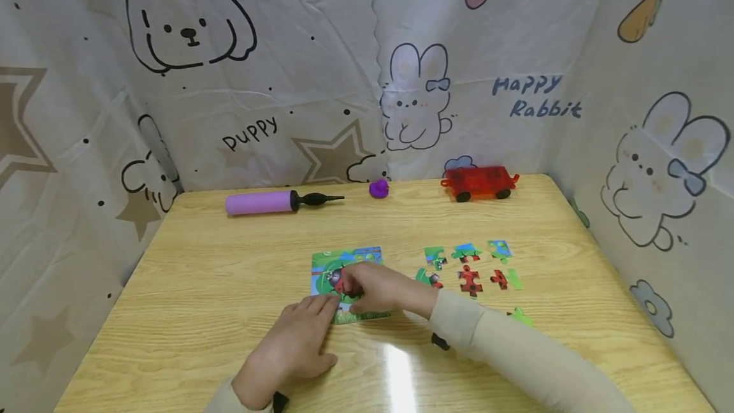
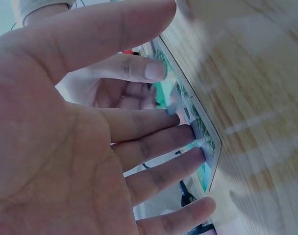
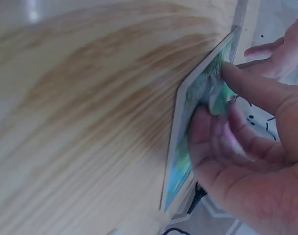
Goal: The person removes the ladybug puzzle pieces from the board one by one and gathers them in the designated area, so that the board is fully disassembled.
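Observation:
A puzzle board (image 1: 361, 318) with a ladybug picture lies flat on the table. My right hand (image 1: 373, 285) is above it, fingers curled, and pinches a small green puzzle piece (image 3: 219, 100) close to the board's surface. That piece is hidden by the hand in the head view. With fingers nearly straight, my left hand (image 1: 301, 333) touches the board's lower left edge at its fingertips; the left wrist view shows the palm and the spread thumb. Loose puzzle pieces, among them a red one (image 1: 470, 280), lie to the right of the board.
Along the table's back edge are a purple pump (image 1: 260, 202) with a black nozzle, a purple toy duck (image 1: 378, 188) and a red toy wagon (image 1: 480, 182). A green piece (image 1: 520, 317) and a black piece (image 1: 440, 341) lie near the right forearm. Printed cloth walls surround the table.

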A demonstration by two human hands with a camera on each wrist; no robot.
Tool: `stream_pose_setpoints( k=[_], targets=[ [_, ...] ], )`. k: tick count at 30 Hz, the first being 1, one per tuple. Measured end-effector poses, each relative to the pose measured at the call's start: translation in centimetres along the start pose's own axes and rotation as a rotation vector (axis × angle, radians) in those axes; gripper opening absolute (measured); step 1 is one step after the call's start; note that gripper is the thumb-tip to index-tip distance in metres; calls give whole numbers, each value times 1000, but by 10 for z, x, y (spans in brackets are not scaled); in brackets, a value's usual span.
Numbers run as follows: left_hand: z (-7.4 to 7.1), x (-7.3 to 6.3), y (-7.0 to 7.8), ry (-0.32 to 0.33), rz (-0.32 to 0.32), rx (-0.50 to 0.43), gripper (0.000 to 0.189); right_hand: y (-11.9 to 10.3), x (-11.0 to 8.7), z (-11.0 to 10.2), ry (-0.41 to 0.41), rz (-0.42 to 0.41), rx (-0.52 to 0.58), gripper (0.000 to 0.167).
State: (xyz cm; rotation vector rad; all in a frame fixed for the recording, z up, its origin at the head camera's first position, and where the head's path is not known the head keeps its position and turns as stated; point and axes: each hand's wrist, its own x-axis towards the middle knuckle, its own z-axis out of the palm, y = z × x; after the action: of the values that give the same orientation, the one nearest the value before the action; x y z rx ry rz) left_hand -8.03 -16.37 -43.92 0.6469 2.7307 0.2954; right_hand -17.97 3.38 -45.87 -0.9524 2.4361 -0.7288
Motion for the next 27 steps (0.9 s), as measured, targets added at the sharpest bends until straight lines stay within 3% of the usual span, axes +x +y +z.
stream_pose_setpoints(
  k=[11,16,27],
  targets=[
    [0,2,-2,-6,18,13,95,15,-31,-15,63,-85,39,17],
    [-1,2,-1,-3,20,16,95,33,-59,-30,90,-58,60,13],
    [-2,4,0,-28,-4,3,94,72,-123,-49,46,14,39,15]
  ],
)
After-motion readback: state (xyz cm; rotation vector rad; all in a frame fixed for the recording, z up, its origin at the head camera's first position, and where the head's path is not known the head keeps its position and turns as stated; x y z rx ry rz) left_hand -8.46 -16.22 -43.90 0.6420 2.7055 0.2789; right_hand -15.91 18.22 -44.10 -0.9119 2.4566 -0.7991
